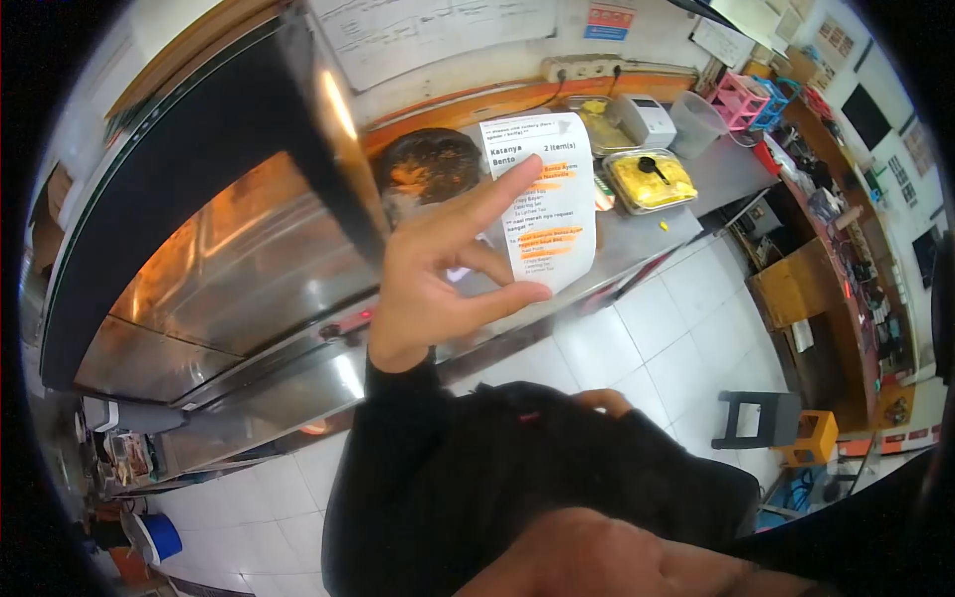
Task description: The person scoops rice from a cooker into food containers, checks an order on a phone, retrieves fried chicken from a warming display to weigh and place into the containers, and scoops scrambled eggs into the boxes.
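Observation:
Between the thumb and fingers of my left hand (pixel 438 269) a long white paper receipt (pixel 557 214) is pinched upright. Its printed lines read "Katanya Bento" and "2 item(s)", and several are marked in orange highlighter. The paper curls slightly and hangs in front of the steel counter. Low in the picture, very near the camera, is my right hand (pixel 587 557); it is blurred and its fingers are hidden. A small patch of skin (pixel 602 400) shows past the black clothing, too little to tell what it is.
A clear-lidded tray of yellow food (pixel 652 181), a white box-shaped device (pixel 647 121) and a dark round pan-like thing (pixel 428 164) stand on the counter. A large glass-fronted steel cabinet (pixel 199 269) is at left. Black (pixel 758 420) and yellow (pixel 811 438) stools stand on white floor tiles.

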Available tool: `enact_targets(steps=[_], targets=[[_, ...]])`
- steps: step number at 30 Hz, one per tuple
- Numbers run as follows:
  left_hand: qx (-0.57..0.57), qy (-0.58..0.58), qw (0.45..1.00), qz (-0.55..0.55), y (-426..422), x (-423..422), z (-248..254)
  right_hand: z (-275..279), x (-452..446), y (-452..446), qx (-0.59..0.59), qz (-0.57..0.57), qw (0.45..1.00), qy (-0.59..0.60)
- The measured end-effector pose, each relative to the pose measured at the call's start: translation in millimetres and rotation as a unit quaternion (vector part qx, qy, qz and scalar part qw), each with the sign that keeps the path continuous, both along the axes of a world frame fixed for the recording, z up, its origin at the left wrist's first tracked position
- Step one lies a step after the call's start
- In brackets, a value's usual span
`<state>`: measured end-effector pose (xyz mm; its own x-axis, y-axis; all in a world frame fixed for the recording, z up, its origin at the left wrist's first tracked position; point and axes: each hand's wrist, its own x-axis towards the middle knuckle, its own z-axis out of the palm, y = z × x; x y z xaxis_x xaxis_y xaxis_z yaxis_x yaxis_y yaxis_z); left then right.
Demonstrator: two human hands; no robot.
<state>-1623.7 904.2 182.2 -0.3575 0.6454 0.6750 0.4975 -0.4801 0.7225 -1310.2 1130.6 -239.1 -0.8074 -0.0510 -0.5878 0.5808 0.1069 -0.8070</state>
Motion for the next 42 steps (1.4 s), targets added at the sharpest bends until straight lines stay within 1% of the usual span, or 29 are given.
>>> enact_targets(steps=[1,2,4,7,9,10,11,12,13,14,15,16,17,18,19,20,23,25,26,29,32,33,34,35,36,38,40,41,42], targets=[[0.004,0.004,1.0,-0.007,15.7,9.4,-0.6,-11.1,14.7,17.1,0.071,0.011,0.997,0.033],[0.0,-0.008,1.0,-0.017,30.2,20.4,-0.3,-34.0,18.5,35.0,0.164,0.051,0.985,-0.003],[0.002,-0.019,0.999,-0.034,58.8,39.3,-6.4,-79.3,23.5,72.8,0.337,0.13,0.929,-0.082],[0.019,-0.017,0.999,-0.034,96.5,55.6,-23.9,-65.9,41.7,108.4,0.339,0.015,0.937,-0.084],[0.085,-0.085,0.986,0.115,119.0,48.4,-33.3,-53.7,42.2,129.9,0.324,-0.027,0.942,-0.084],[0.115,-0.121,0.967,0.194,128.4,40.6,-41.2,-46.7,40.0,141.6,0.314,-0.046,0.947,-0.057],[0.118,-0.16,0.952,0.233,134.4,24.1,-55.2,-28.3,33.6,150.4,0.29,-0.074,0.954,-0.009],[0.121,-0.196,0.934,0.273,137.9,3.5,-74.6,-38.9,28.1,168.8,0.288,-0.084,0.95,0.081],[0.103,-0.202,0.93,0.29,141.4,-15.5,-99.5,-19.1,12.5,175.1,0.301,-0.129,0.941,0.09],[0.066,-0.192,0.929,0.308,141.3,-32.0,-135.4,-12.3,-4.9,185.7,0.223,-0.209,0.947,0.101],[0.029,-0.181,0.927,0.326,141.3,-48.4,-170.8,15.0,-27.7,192.2,0.19,-0.242,0.946,0.106],[-0.028,-0.159,0.925,0.345,140.9,-61.7,-212.8,13.7,-51.4,206.0,0.171,-0.275,0.935,0.143],[-0.104,-0.232,0.909,0.332,139.5,-70.0,-247.8,32.3,-78.7,210.8,0.145,-0.306,0.932,0.131],[-0.177,-0.305,0.882,0.314,140.0,-73.9,-280.5,37.9,-105.6,218.1,0.118,-0.312,0.928,0.167],[-0.173,-0.349,0.864,0.318,145.0,-77.7,-321.7,42.8,-130.9,225.0,0.093,-0.318,0.922,0.202],[-0.167,-0.394,0.845,0.321,150.5,-78.9,-348.3,53.8,-156.6,226.8,0.074,-0.303,0.93,0.194],[-0.092,-0.573,0.772,0.26,186.9,-45.4,-334.4,64.8,-218.7,224.8,0.048,-0.213,0.961,0.17],[-0.034,-0.578,0.791,0.198,197.7,-42.5,-366.2,59.2,-241.9,222.5,0.086,-0.152,0.956,0.236],[-0.004,-0.579,0.798,0.165,202.7,-41.1,-384.3,56.3,-248.6,223.6,0.089,-0.14,0.959,0.232],[-0.115,-0.484,0.827,0.261,216.7,-23.9,-392.6,63.8,-244.2,242.9,0.132,-0.114,0.965,0.194],[-0.034,-0.531,0.789,0.305,217.4,-28.1,-399.5,70.4,-237.1,307.3,0.259,-0.106,0.926,0.253],[-0.047,-0.393,0.808,0.436,225.4,-24.0,-390.3,75.3,-237.6,335.5,0.33,-0.166,0.879,0.302],[-0.057,-0.238,0.797,0.552,235.5,-19.8,-369.5,82.8,-240.2,366.1,0.396,-0.224,0.82,0.349],[-0.064,-0.073,0.756,0.647,247.1,-16.6,-347.7,95.6,-243.0,397.8,0.526,-0.246,0.728,0.365],[-0.085,-0.037,0.765,0.637,259.6,-14.1,-325.1,109.7,-249.3,423.5,0.641,-0.262,0.618,0.371],[-0.13,0.03,0.775,0.618,293.5,1.1,-288.0,129.4,-265.4,456.4,0.641,-0.299,0.671,0.222],[-0.128,0.027,0.838,0.529,359.6,3.7,-278.3,93.7,-288.6,516.6,0.558,-0.27,0.772,0.141],[-0.165,0.038,0.853,0.494,396.0,8.7,-275.9,80.6,-297.5,537.9,0.51,-0.253,0.816,0.101],[-0.202,0.049,0.864,0.458,433.4,12.5,-275.3,79.5,-302.0,548.3,0.434,-0.24,0.861,0.112]])
